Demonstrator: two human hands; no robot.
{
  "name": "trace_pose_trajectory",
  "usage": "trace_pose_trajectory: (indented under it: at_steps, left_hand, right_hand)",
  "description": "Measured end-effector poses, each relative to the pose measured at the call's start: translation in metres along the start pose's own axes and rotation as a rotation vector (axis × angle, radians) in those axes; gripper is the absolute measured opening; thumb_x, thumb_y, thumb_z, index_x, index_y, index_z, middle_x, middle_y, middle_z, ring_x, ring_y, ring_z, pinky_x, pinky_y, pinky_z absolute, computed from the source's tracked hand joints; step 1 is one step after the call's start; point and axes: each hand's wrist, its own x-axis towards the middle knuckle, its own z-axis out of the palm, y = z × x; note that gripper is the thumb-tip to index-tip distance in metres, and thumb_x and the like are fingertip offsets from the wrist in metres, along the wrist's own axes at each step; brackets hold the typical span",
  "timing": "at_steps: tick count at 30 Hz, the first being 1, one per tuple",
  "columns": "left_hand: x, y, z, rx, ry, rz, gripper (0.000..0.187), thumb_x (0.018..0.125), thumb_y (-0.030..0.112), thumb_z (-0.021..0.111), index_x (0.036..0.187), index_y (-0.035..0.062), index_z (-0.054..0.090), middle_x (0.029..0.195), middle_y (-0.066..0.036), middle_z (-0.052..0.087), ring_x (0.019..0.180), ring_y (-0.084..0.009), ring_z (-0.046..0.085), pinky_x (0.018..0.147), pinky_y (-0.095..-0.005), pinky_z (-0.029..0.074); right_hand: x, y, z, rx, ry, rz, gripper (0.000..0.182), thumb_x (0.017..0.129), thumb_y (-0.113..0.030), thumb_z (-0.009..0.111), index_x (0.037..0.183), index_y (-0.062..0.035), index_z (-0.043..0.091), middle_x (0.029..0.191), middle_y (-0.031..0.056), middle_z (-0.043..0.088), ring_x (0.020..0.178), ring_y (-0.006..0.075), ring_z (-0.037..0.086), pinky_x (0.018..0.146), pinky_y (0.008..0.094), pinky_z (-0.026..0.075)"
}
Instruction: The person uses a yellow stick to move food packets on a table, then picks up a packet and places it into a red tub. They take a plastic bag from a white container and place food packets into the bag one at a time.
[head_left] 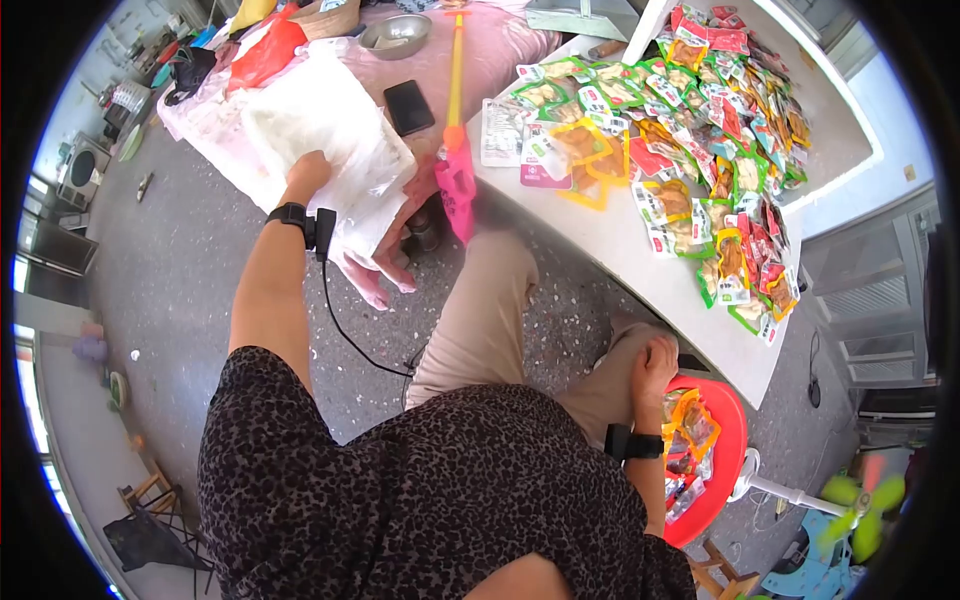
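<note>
My left hand (308, 176), with a black band and small box at the wrist, is closed on a crumpled white plastic sack (345, 135) draped over the edge of the pink-covered table. Its fingertips are partly hidden. My right hand (655, 363) rests open on my right knee and holds nothing. Just below it stands a red tub (733, 420) with several snack packets (693, 425) inside. On the white table (690, 320) to the right lies a large spread of colourful sealed snack packets (740, 140).
A black phone (409, 107), a metal bowl (396, 36) and a red plastic bag (268, 52) lie on the pink cover (490, 45). A pink-and-yellow long-handled item (455, 130) stands between the tables. At lower right is a green-bladed fan (862, 505). A cable (345, 330) hangs from my left wrist.
</note>
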Motion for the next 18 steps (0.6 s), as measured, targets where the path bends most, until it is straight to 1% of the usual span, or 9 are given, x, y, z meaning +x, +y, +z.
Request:
trace_pose_trajectory:
  at_steps: [3,6,9,13,15,18]
  left_hand:
    - [-0.006,0.008,-0.007,-0.022,0.064,0.020,0.033,0.075,0.026,0.040,0.097,0.0055,0.054,0.104,-0.018,0.051,0.098,-0.0307,0.048,0.081,-0.0385,0.038]
    - [0.012,-0.007,0.010,-0.040,0.021,0.066,0.033,0.075,0.027,0.042,0.096,0.0051,0.054,0.102,-0.019,0.051,0.097,-0.0318,0.048,0.081,-0.0384,0.038]
    - [0.019,-0.012,0.014,0.042,0.015,0.131,0.031,0.073,0.027,0.045,0.090,0.0025,0.055,0.094,-0.021,0.054,0.090,-0.0342,0.051,0.077,-0.0378,0.040]
    - [0.019,-0.011,0.017,0.029,0.155,0.104,0.029,0.075,0.025,0.041,0.086,0.0024,0.055,0.092,-0.021,0.054,0.087,-0.0346,0.052,0.075,-0.0392,0.041]
    - [0.012,-0.003,-0.001,0.011,0.240,0.074,0.028,0.076,0.024,0.040,0.086,0.0029,0.055,0.090,-0.020,0.055,0.086,-0.0348,0.052,0.074,-0.0399,0.041]
    - [-0.005,0.017,-0.035,-0.052,0.360,0.113,0.027,0.076,0.022,0.038,0.082,0.0020,0.055,0.085,-0.020,0.056,0.081,-0.0355,0.053,0.070,-0.0406,0.041]
  right_hand:
    - [0.000,-0.003,-0.002,-0.036,-0.024,0.030,0.018,0.060,-0.007,0.055,0.078,-0.0064,0.052,0.087,0.0086,0.054,0.094,0.0283,0.048,0.081,0.0390,0.035]
    - [-0.002,-0.001,0.001,-0.053,-0.043,0.065,0.018,0.061,-0.009,0.054,0.079,-0.0077,0.053,0.091,0.0067,0.054,0.097,0.0261,0.046,0.082,0.0381,0.033]
    - [-0.005,0.001,0.003,-0.044,-0.057,0.103,0.019,0.062,-0.010,0.053,0.081,-0.0077,0.053,0.094,0.0067,0.053,0.099,0.0254,0.045,0.083,0.0381,0.031]
    - [-0.006,0.000,0.005,-0.038,-0.056,0.108,0.019,0.063,-0.010,0.053,0.081,-0.0075,0.053,0.093,0.0070,0.054,0.099,0.0253,0.045,0.083,0.0381,0.031]
    - [-0.004,-0.002,0.006,-0.053,-0.051,0.116,0.018,0.063,-0.010,0.053,0.081,-0.0075,0.053,0.092,0.0072,0.054,0.099,0.0251,0.045,0.083,0.0383,0.032]
    - [-0.005,0.000,0.007,0.011,-0.040,0.144,0.017,0.063,-0.010,0.052,0.080,-0.0077,0.054,0.092,0.0076,0.054,0.100,0.0249,0.045,0.083,0.0385,0.031]
